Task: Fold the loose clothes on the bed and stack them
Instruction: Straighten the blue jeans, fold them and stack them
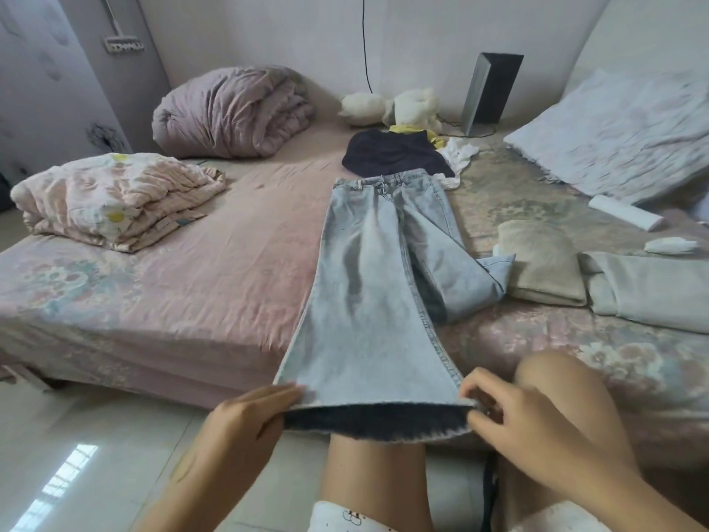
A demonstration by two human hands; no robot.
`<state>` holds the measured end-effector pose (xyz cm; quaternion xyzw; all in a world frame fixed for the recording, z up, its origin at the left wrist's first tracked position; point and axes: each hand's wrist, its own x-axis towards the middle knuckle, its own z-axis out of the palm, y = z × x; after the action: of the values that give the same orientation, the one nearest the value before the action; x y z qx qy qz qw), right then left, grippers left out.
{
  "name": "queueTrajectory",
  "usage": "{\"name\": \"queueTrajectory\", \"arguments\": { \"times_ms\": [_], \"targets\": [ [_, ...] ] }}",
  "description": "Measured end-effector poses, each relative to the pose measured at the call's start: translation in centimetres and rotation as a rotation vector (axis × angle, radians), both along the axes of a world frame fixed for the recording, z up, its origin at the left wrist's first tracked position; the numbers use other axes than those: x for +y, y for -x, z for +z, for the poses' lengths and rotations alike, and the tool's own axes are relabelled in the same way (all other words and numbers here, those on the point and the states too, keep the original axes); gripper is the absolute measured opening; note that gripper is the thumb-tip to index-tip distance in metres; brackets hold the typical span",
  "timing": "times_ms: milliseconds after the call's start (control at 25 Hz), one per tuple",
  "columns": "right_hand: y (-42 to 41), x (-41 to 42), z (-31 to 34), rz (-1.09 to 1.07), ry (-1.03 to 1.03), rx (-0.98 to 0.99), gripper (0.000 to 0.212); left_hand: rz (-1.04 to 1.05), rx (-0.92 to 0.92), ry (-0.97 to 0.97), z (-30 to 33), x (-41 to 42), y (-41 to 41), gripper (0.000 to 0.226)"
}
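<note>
I judge the job about half done: on the bed (pixel 153 301) the jeans (pixel 368 270) lie mid-bed, unfolded, my left hand (pixel 245 420) and right hand (pixel 514 420) each pinching the near hem, 2 folded pieces (pixel 575 278) right, a dark top (pixel 395 153) far.

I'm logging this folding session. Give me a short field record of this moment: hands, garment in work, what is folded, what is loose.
left hand: pinches left corner of jeans hem
right hand: pinches right corner of same hem
jeans: light blue, waist far, one leg pulled taut, other bent aside
folded: beige garment, grey garment, side by side
loose: dark top beyond the waistband
surface: bed
</note>
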<state>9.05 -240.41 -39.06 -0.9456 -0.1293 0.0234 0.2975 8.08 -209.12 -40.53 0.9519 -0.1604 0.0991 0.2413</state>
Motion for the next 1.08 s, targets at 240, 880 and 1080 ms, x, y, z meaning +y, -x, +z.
{"name": "queueTrajectory", "arguments": {
  "times_ms": [240, 880, 1080],
  "targets": [
    [-0.9, -1.0, -1.5, -0.01, -0.047, 0.045, 0.026, -0.049, -0.033, -0.052, -0.5, -0.4, 0.1, 0.043],
    [0.2, -2.5, -4.4, 0.28, -0.014, -0.163, 0.023, -0.2, -0.221, -0.113, -3.9, 2.1, 1.1, 0.046],
    [0.0, -1.7, -6.8, 0.302, 0.157, -0.121, 0.033, -0.206, 0.073, -0.37, -4.7, 1.1, 0.6, 0.049]
  ]
}}
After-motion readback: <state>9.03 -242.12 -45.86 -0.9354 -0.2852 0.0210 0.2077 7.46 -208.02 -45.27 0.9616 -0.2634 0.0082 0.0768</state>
